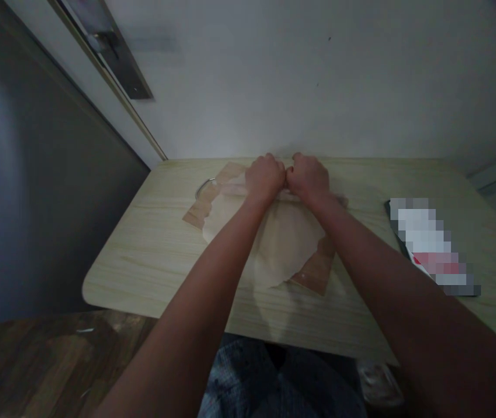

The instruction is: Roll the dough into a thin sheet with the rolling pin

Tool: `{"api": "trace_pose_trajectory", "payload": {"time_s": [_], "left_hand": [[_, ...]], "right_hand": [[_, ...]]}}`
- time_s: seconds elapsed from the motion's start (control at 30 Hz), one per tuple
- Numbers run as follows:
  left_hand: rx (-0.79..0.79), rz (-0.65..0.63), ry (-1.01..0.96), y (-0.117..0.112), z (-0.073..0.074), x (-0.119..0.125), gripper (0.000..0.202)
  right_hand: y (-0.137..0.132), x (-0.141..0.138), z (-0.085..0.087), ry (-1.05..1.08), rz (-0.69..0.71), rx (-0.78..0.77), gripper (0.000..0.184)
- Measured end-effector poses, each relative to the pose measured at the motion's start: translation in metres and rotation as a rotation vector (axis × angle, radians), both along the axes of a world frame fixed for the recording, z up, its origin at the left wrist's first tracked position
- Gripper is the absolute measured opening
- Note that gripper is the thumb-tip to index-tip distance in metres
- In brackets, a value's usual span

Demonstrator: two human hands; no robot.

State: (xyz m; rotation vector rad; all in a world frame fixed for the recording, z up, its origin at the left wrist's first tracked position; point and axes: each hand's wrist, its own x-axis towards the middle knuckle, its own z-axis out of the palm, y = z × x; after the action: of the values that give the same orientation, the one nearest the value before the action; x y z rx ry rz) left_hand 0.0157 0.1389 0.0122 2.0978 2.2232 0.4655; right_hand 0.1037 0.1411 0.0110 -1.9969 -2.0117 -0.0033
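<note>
A thin, pale round sheet that looks like dough [289, 238] lies on a brown wooden board [315, 276]. My left hand [266, 179] is closed in a fist at the sheet's far side. Beside it, nearly touching, my right hand [308, 177] is closed too. Both press down around a pale strip that shows to the left of my left hand. Whether that strip is a rolled edge or a rod I cannot tell, since my fingers hide it. A curved metal handle [204, 187] sits at the board's left end.
The light wood table [143, 249] stands against a white door [248, 87] with a metal lock plate [121, 64]. On the right lies a dark-edged flat object [431, 249], blurred out by pixels. A dark wood floor [47, 366] shows at lower left.
</note>
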Motion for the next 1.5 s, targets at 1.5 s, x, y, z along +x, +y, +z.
{"api": "trace_pose_trajectory", "payload": {"time_s": [1.5], "left_hand": [[0.226, -0.049, 0.142, -0.093, -0.014, -0.012, 0.039]], "right_hand": [[-0.095, -0.008, -0.014, -0.137, 0.047, 0.184, 0.036]]}}
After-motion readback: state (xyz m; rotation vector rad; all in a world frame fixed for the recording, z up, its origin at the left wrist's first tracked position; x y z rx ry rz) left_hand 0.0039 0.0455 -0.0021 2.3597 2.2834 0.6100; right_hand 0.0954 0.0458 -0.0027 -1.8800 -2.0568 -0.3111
